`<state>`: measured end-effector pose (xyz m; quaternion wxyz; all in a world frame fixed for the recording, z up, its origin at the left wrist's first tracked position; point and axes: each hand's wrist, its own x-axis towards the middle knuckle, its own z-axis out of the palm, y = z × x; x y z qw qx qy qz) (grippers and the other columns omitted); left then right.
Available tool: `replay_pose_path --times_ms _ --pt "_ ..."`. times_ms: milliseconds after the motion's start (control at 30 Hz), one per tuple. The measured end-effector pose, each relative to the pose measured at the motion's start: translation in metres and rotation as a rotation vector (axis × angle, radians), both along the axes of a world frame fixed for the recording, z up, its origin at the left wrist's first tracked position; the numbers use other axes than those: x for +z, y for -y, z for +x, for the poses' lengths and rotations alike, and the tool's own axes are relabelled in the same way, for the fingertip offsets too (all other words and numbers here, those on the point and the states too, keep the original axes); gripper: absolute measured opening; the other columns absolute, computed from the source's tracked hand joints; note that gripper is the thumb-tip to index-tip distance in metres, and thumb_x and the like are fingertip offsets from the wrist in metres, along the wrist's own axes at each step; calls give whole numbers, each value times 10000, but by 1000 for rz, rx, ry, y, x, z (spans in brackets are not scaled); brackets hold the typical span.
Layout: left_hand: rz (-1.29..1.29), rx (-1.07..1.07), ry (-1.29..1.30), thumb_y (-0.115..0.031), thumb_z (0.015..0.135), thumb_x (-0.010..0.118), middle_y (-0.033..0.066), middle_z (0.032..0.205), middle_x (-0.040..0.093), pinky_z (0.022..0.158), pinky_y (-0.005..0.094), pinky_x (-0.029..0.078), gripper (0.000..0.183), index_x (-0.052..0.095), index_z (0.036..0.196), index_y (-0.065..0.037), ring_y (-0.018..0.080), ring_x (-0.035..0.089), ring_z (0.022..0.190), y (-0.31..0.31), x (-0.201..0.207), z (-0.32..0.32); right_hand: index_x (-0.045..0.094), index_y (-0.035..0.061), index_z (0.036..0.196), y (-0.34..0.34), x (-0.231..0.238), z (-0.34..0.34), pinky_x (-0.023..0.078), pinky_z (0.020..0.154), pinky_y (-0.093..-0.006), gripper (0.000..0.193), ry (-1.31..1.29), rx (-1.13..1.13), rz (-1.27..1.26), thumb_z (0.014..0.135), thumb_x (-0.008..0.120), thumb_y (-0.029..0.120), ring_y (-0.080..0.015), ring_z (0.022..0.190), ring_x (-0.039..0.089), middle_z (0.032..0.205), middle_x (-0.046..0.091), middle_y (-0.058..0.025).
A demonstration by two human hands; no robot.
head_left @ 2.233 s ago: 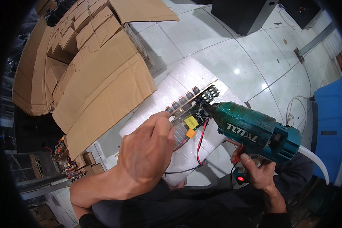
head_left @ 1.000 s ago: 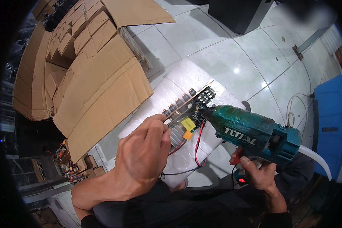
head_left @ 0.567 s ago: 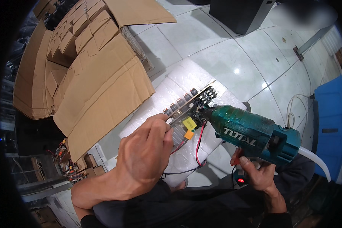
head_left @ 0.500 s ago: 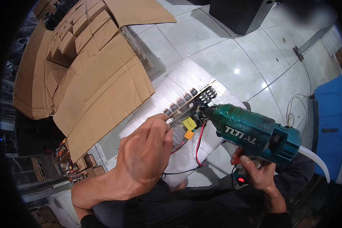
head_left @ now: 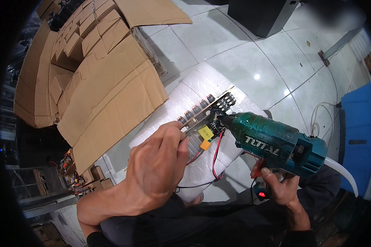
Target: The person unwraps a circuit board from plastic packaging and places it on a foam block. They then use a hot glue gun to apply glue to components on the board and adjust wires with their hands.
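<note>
A: Can you see any writing?
B: Big pale letters go along the side of the green glue gun [head_left: 268,133]. The yellow block [head_left: 205,132] on the circuit board [head_left: 211,107] has small dark marks, too tiny to read.
A: Where's the board?
B: Over the white foam block [head_left: 206,74], tipped up on its edge. The left hand [head_left: 154,164] pinches its near end, and hides that part.
A: And the right hand [head_left: 282,187]?
B: It's wrapped around the gun's handle, by the red trigger [head_left: 257,168]. I can't tell how hard it squeezes.
A: Does the black tip [head_left: 226,121] touch the board?
B: It's right at the wires, but I can't tell if it touches.
A: What else is hard to see?
B: A blurry gray smudge at the top right. The tall black box [head_left: 257,18] is cut off on top.
</note>
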<state>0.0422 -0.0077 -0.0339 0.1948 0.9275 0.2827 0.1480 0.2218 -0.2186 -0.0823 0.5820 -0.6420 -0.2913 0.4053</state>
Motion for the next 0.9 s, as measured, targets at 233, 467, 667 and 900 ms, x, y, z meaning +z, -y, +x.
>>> replay_pose_path --times_ms 233,467,667,900 --pt "64 -11 71 -89 915 655 160 809 656 595 443 528 126 567 963 -11 366 667 696 -3 -7 4 581 -66 1184 7 -10 5 559 771 -331 238 33 90 40 949 604 -37 -186 871 668 955 684 -127" --pt "113 1 127 -80 921 699 152 771 679 560 388 496 84 638 942 -26 325 681 667 -5 3 21 602 -16 1216 11 -17 -1 542 798 -337 247 146 86 55 973 569 -37 -158 904 641 1036 664 -96" --pt "262 -121 144 -104 924 687 121 696 631 514 411 460 136 583 992 -49 308 652 619 -21 -13 28 659 26 1186 14 -14 0 504 757 -311 214 480 141 -62 988 586 61 -157 864 620 1082 689 -70" --pt "351 -167 283 -89 853 662 93 655 599 508 396 474 220 601 1062 -61 296 650 609 -30 -26 38 675 -34 1114 23 -25 8 541 829 -389 215 1041 186 -154 922 619 43 -282 925 691 1018 706 -159"
